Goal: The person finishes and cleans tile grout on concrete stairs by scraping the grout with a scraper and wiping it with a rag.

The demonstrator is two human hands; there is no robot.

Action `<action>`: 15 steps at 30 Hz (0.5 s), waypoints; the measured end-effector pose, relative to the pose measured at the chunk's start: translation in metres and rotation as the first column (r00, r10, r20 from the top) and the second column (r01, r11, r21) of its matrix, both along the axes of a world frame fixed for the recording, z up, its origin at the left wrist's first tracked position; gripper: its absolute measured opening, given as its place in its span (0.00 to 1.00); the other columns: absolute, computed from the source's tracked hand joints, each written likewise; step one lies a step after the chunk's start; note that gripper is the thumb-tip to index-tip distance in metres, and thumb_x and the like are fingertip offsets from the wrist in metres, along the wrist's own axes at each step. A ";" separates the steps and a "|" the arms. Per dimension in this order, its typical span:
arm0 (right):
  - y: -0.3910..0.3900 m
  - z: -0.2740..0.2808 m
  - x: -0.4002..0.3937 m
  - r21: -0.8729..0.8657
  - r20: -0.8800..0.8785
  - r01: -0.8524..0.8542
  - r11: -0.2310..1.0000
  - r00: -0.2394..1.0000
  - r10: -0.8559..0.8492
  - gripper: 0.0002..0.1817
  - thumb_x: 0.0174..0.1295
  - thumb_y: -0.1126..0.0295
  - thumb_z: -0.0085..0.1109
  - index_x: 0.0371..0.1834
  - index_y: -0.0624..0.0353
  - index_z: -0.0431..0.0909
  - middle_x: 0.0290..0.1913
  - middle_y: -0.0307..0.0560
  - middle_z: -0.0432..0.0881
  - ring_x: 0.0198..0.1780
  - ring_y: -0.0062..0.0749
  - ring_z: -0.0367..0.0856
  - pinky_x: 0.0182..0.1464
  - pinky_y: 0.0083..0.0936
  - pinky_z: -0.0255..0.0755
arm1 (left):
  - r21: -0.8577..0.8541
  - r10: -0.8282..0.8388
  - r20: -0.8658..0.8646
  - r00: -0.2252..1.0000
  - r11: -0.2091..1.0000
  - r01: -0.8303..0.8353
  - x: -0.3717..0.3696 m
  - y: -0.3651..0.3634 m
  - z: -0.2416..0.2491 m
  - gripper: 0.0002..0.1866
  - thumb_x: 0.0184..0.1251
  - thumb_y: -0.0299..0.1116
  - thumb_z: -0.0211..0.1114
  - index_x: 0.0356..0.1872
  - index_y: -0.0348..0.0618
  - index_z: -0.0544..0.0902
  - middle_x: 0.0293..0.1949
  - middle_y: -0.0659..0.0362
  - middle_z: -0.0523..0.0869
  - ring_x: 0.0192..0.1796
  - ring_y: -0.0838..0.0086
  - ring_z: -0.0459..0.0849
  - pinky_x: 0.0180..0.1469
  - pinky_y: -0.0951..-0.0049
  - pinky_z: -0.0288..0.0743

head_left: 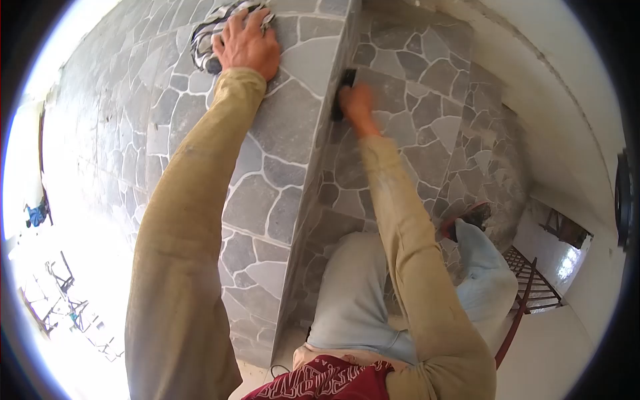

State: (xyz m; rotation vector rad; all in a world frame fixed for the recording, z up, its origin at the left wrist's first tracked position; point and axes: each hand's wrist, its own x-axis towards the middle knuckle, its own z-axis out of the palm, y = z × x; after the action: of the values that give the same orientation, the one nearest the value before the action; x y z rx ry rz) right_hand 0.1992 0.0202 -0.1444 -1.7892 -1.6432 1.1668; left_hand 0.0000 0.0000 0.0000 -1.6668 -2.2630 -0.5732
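A crumpled black, white and grey cloth (202, 41) lies on the raised stone-patterned tiles (280, 127) at the upper left. My left hand (250, 45) presses down on this cloth, its fingers curled over the bundle. Lower down and to the right, my right hand (359, 103) grips a dark, block-like object (345, 93) against the vertical face of the tiled ledge. Motion blurs the right hand, and its fingers partly cover the object, so its exact kind cannot be made out.
A lower stone-patterned tile surface (427, 153) lies right of the ledge, where my bent legs (353, 293) rest. A pale wall (567, 87) curves along the right. A brown railing (527, 287) stands lower right. Bright ground with thin frames (73, 307) shows lower left.
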 end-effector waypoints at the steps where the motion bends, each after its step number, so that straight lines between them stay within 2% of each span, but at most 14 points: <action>1: 0.011 -0.004 0.002 0.003 0.092 -0.061 0.998 0.994 0.061 0.18 0.59 0.65 0.60 0.41 0.73 0.84 0.40 0.73 0.85 0.48 0.64 0.86 0.51 0.52 0.77 | 0.001 0.017 0.046 0.999 1.000 -0.017 -0.002 0.005 -0.003 0.23 0.71 0.45 0.59 0.66 0.63 0.79 0.71 0.56 0.73 0.75 0.60 0.66 0.77 0.46 0.48; 2: 0.017 -0.010 0.007 -0.011 0.185 -0.117 0.993 0.976 0.117 0.16 0.58 0.67 0.61 0.39 0.72 0.83 0.40 0.73 0.85 0.48 0.68 0.84 0.51 0.51 0.78 | -0.010 0.029 0.095 0.995 1.000 -0.028 -0.004 0.008 -0.007 0.23 0.72 0.45 0.58 0.67 0.63 0.77 0.72 0.56 0.71 0.77 0.59 0.63 0.79 0.42 0.44; 3: -0.015 -0.011 0.011 -0.086 0.140 -0.108 0.990 0.983 0.119 0.16 0.58 0.67 0.61 0.39 0.72 0.83 0.40 0.73 0.85 0.48 0.68 0.84 0.51 0.51 0.78 | -0.088 0.025 0.056 0.998 0.996 -0.020 -0.006 -0.010 0.006 0.23 0.72 0.45 0.58 0.67 0.63 0.77 0.72 0.56 0.71 0.77 0.59 0.63 0.79 0.42 0.44; 5: -0.021 -0.013 0.052 -0.040 0.176 -0.001 0.999 0.984 0.008 0.16 0.58 0.65 0.61 0.37 0.72 0.83 0.42 0.73 0.85 0.50 0.69 0.83 0.51 0.52 0.77 | -0.071 0.015 0.034 0.999 0.997 -0.013 -0.006 -0.008 0.002 0.22 0.73 0.44 0.58 0.66 0.64 0.78 0.71 0.57 0.71 0.77 0.61 0.65 0.77 0.43 0.47; 6: -0.012 -0.012 0.091 0.006 0.267 -0.023 1.000 0.963 0.020 0.17 0.58 0.63 0.61 0.37 0.71 0.83 0.44 0.73 0.85 0.50 0.68 0.83 0.51 0.53 0.77 | -0.031 -0.003 0.034 0.999 1.000 0.004 -0.005 -0.002 -0.003 0.22 0.72 0.44 0.58 0.66 0.64 0.78 0.71 0.57 0.72 0.76 0.61 0.65 0.77 0.43 0.47; 7: -0.011 -0.016 0.139 0.026 0.344 -0.050 0.998 0.938 0.038 0.18 0.58 0.62 0.61 0.37 0.71 0.83 0.45 0.73 0.85 0.50 0.68 0.83 0.51 0.53 0.77 | -0.028 -0.009 0.047 0.999 1.000 0.010 -0.003 -0.002 -0.005 0.22 0.72 0.44 0.58 0.66 0.64 0.78 0.71 0.57 0.72 0.76 0.61 0.65 0.77 0.43 0.47; 8: -0.011 -0.045 0.200 0.135 0.509 -0.237 0.962 0.850 0.138 0.20 0.58 0.60 0.61 0.38 0.71 0.84 0.45 0.73 0.85 0.50 0.67 0.84 0.51 0.52 0.77 | -0.031 -0.005 0.044 0.999 1.000 0.007 -0.003 -0.002 -0.004 0.22 0.72 0.43 0.58 0.66 0.64 0.78 0.71 0.57 0.72 0.76 0.61 0.65 0.77 0.43 0.46; 9: -0.014 -0.019 0.239 0.052 0.469 0.068 0.996 0.879 -0.085 0.20 0.58 0.60 0.61 0.37 0.71 0.83 0.43 0.72 0.85 0.48 0.67 0.85 0.50 0.51 0.78 | -0.032 0.006 0.040 0.999 0.999 -0.004 -0.004 -0.002 -0.003 0.22 0.72 0.43 0.58 0.66 0.64 0.78 0.71 0.57 0.72 0.76 0.61 0.65 0.77 0.43 0.46; 10: -0.009 -0.019 0.286 0.016 0.521 0.092 0.996 0.849 -0.086 0.20 0.57 0.60 0.61 0.38 0.72 0.83 0.43 0.72 0.85 0.47 0.68 0.85 0.49 0.51 0.78 | -0.026 0.014 0.044 0.999 1.000 -0.013 -0.004 -0.003 -0.003 0.22 0.72 0.43 0.58 0.66 0.64 0.78 0.71 0.57 0.72 0.76 0.61 0.65 0.77 0.43 0.46; 12: -0.002 -0.013 0.341 0.019 0.489 0.244 0.970 0.844 -0.222 0.20 0.56 0.61 0.61 0.38 0.72 0.82 0.41 0.72 0.85 0.46 0.68 0.85 0.48 0.53 0.77 | -0.022 0.016 0.044 0.999 1.000 -0.015 0.000 -0.003 0.000 0.22 0.71 0.42 0.59 0.65 0.63 0.79 0.71 0.56 0.72 0.76 0.60 0.65 0.77 0.42 0.47; 13: -0.004 0.000 0.324 0.025 0.483 0.238 0.971 0.848 -0.221 0.20 0.56 0.61 0.61 0.38 0.72 0.82 0.41 0.72 0.85 0.46 0.68 0.85 0.48 0.53 0.77 | -0.014 0.022 0.039 0.999 1.000 -0.021 0.002 -0.003 0.002 0.22 0.71 0.42 0.59 0.65 0.63 0.79 0.71 0.56 0.72 0.76 0.60 0.65 0.77 0.42 0.47; 15: -0.023 0.036 0.238 0.095 0.414 0.054 0.994 0.906 -0.089 0.19 0.57 0.62 0.62 0.38 0.72 0.82 0.39 0.72 0.85 0.44 0.70 0.84 0.46 0.54 0.76 | 0.011 0.054 -0.014 0.998 0.998 -0.054 0.005 -0.004 0.002 0.21 0.71 0.42 0.60 0.64 0.63 0.80 0.68 0.59 0.76 0.73 0.62 0.69 0.74 0.46 0.54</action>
State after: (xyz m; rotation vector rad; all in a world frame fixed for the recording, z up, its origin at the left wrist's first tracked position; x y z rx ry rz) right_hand 0.4374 -0.0031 -0.1088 -2.1324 -1.8030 0.7004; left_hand 0.0046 -0.0039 0.0015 -1.5946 -2.2840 -0.5580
